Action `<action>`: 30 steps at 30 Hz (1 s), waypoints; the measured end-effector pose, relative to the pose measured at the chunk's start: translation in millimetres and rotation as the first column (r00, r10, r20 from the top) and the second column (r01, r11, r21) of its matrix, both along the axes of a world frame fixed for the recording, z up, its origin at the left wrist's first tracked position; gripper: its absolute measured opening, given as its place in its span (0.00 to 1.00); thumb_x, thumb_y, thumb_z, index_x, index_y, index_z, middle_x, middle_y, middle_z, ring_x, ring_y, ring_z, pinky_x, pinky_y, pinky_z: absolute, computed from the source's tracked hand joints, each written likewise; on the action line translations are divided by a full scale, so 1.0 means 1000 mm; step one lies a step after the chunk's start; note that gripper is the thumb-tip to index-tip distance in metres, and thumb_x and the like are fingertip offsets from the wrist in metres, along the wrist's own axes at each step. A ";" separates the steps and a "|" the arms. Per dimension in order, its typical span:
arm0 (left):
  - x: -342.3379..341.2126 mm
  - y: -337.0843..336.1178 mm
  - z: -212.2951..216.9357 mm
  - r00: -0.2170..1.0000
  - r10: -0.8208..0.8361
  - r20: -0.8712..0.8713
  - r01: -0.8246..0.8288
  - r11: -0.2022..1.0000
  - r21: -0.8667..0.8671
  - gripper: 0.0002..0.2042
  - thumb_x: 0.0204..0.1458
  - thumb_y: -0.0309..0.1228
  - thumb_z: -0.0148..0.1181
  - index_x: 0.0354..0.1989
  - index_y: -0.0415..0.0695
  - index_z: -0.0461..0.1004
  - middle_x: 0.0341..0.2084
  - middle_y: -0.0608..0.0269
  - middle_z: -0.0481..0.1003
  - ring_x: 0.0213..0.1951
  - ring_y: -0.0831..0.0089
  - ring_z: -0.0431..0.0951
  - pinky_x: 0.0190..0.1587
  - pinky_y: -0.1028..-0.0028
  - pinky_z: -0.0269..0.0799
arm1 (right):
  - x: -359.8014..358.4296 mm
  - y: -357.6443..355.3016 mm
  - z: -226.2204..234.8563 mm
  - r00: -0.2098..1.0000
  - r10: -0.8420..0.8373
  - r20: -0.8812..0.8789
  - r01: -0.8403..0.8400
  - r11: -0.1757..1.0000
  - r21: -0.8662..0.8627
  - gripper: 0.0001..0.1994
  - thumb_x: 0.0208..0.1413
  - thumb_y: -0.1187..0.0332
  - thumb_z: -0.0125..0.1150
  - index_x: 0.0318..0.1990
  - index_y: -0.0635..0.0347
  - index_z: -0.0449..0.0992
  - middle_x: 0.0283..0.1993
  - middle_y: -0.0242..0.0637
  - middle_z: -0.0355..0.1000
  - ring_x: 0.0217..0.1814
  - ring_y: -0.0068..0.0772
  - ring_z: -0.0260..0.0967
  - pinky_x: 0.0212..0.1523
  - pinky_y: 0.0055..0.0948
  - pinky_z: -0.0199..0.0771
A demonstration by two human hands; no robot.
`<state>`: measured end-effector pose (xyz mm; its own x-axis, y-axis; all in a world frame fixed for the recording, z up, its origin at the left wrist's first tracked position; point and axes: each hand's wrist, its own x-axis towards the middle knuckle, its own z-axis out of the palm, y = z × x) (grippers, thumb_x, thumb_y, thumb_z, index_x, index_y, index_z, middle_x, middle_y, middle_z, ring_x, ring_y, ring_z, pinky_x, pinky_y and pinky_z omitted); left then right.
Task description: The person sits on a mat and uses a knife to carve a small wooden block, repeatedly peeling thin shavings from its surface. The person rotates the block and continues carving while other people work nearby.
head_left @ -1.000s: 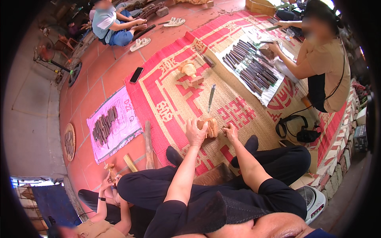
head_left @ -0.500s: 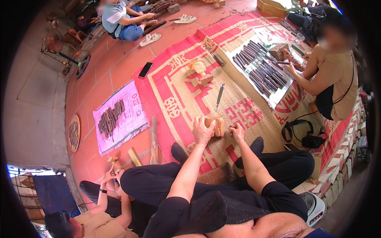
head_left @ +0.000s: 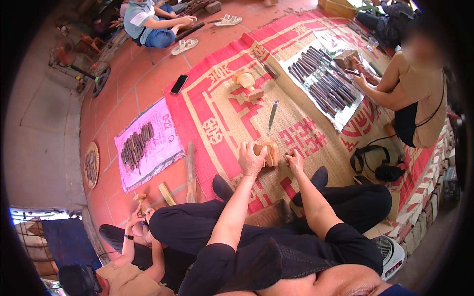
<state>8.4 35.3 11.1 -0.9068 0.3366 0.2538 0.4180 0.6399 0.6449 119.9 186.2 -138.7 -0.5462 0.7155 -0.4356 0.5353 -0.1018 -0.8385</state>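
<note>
One carving (head_left: 271,155), head view: was over the mat (head_left: 306,106); seemed part-shaped, remaining cuts beyond telling.
Left hand (head_left: 251,160): gripped its left side.
Right hand (head_left: 295,162): was closed, apparently round a tool (head_left: 287,157), apart from it.
Knife (head_left: 272,117): lay beyond, unheld.

black phone (head_left: 179,84) on patterned mat (head_left: 232,153), pale sandals (head_left: 183,47) on tiles (head_left: 143,81)

The wooden block (head_left: 271,155) looks matt, the mat (head_left: 295,109) coarsely woven.
</note>
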 end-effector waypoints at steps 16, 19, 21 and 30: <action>0.000 0.000 0.001 1.000 -0.005 0.004 0.005 1.000 -0.016 0.17 0.42 0.44 0.64 0.33 0.44 0.72 0.33 0.58 0.67 0.37 0.57 0.73 0.38 0.60 0.71 | -0.001 0.000 0.002 1.000 -0.008 0.011 0.008 1.000 -0.010 0.08 0.49 0.69 0.62 0.27 0.60 0.68 0.20 0.32 0.69 0.18 0.21 0.66 0.19 0.25 0.68; 0.000 0.000 0.000 1.000 -0.002 0.019 0.002 1.000 -0.019 0.17 0.42 0.44 0.65 0.33 0.44 0.72 0.33 0.58 0.67 0.37 0.58 0.73 0.38 0.61 0.71 | 0.000 0.000 0.004 1.000 -0.010 0.006 0.010 1.000 -0.020 0.08 0.50 0.68 0.62 0.28 0.60 0.69 0.20 0.32 0.69 0.18 0.21 0.66 0.19 0.26 0.68; -0.001 -0.002 -0.001 1.000 -0.005 0.001 0.005 1.000 -0.010 0.17 0.42 0.44 0.65 0.33 0.44 0.72 0.33 0.58 0.67 0.37 0.58 0.73 0.38 0.61 0.71 | -0.001 -0.001 0.006 1.000 0.000 0.014 0.000 1.000 -0.010 0.09 0.50 0.67 0.62 0.28 0.60 0.69 0.20 0.32 0.69 0.18 0.21 0.66 0.19 0.26 0.68; -0.001 0.000 -0.003 1.000 -0.006 -0.020 0.006 1.000 -0.008 0.17 0.42 0.43 0.65 0.32 0.44 0.72 0.33 0.58 0.67 0.37 0.57 0.72 0.38 0.61 0.71 | 0.000 0.002 0.001 1.000 0.013 0.012 -0.013 1.000 0.018 0.09 0.51 0.66 0.62 0.29 0.61 0.69 0.21 0.33 0.70 0.18 0.22 0.67 0.20 0.26 0.69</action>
<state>7.2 35.2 8.5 -0.8996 0.3443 0.2688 0.4345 0.6422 0.6315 120.1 187.9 -138.1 -0.5501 0.7165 -0.4289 0.5466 -0.0794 -0.8336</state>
